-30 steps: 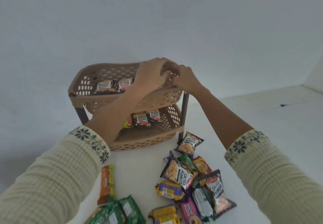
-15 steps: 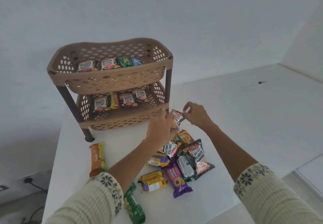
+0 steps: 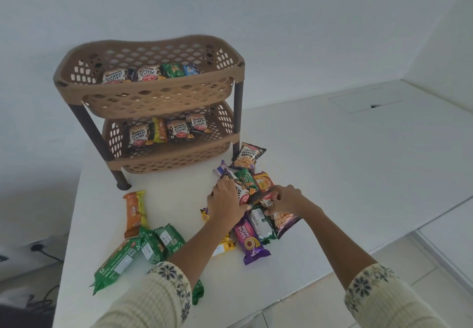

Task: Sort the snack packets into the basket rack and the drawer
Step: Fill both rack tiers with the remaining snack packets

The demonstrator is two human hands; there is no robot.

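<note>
On white table, "SALTED PEANUTS" packet, "Treat" pack, both hands amid snacks

Plain white wall, white table, pale tiled floor, soft daylight

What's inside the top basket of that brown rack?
The top basket holds a row of four packets: two salted peanuts packets, a green packet and a blue packet. The front wall hides their lower parts and the basket floor.
</note>
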